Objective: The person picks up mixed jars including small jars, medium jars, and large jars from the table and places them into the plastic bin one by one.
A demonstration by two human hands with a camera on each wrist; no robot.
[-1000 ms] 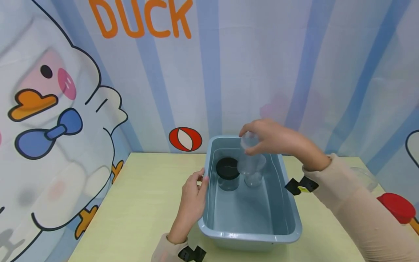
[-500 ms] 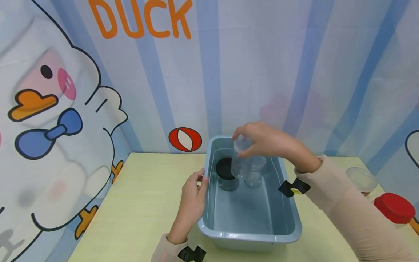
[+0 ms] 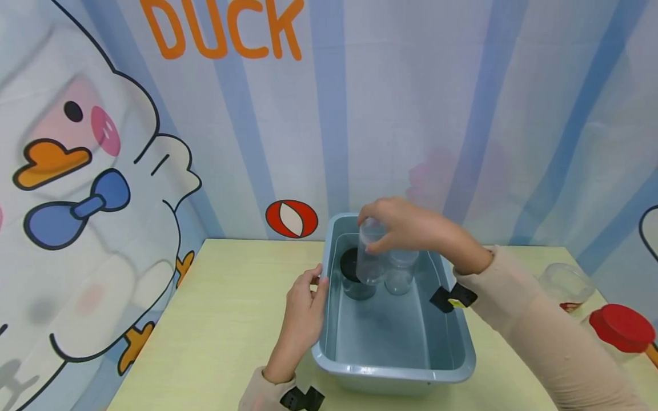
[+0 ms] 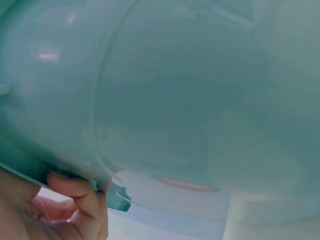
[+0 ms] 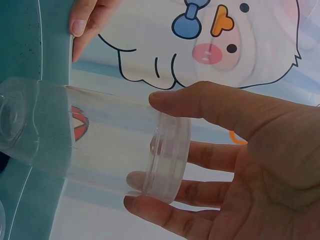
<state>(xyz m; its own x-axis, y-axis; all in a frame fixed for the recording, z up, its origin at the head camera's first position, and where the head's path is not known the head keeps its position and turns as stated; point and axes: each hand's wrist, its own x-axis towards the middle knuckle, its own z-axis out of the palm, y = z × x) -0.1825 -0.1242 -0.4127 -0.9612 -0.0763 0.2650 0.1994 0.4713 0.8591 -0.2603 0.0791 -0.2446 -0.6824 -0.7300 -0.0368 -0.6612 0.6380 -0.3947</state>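
My right hand (image 3: pixel 406 225) grips a clear plastic jar (image 3: pixel 370 267) by its top, thumb on one side and fingers on the other. The right wrist view shows the thumb and fingers around the translucent lid (image 5: pixel 172 160). This jar hangs upright inside the back of a blue-grey plastic basin (image 3: pixel 393 375). It overlaps a black-lidded jar (image 3: pixel 358 291) standing in the basin, and to its right stands another clear jar (image 3: pixel 398 281). My left hand (image 3: pixel 303 308) holds the basin's left rim, its fingers curled at the edge in the left wrist view.
On the pale yellow table (image 3: pixel 241 297), a clear container (image 3: pixel 567 282) and a red-lidded jar (image 3: pixel 621 328) stand at the right, beside my right sleeve (image 3: pixel 540 325). A printed duck curtain (image 3: pixel 385 114) hangs behind the table.
My right hand has moved left and down with the clear jar, bringing it lower into the basin near the black-lidded jar. The left hand stays at the rim.
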